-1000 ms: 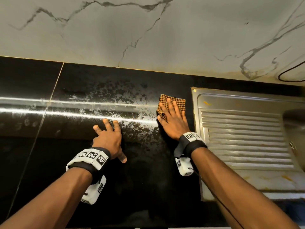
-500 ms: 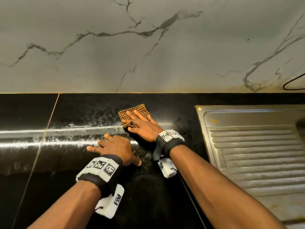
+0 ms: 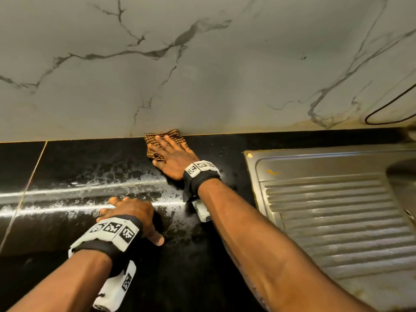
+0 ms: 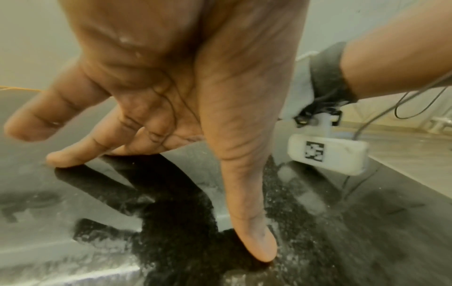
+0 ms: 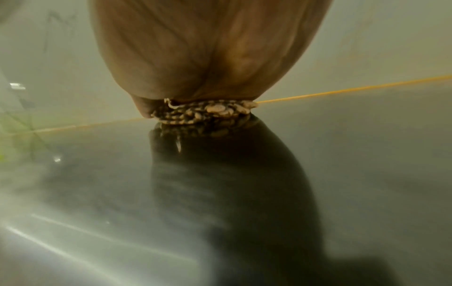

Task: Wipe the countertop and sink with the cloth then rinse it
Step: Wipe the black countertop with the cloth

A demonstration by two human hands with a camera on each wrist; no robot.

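Glossy black stone countertop (image 3: 74, 167): wet streaks, marble-veined wall behind. Ribbed stainless-steel sink drainboard (image 3: 333, 212): at right. Right hand (image 3: 174, 159): arm extended, fingers flat (pressing, not gripping) on the cloth. Left hand (image 3: 132, 213): fingers spread, tips braced on the countertop. Brown checked woven cloth (image 3: 167, 137): touching the wall's base.

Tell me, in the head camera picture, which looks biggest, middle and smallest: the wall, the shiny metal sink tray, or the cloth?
1. Wall, biggest.
2. Sink tray, middle, partly cut off by the frame.
3. Cloth, smallest, partly hidden under the right hand.
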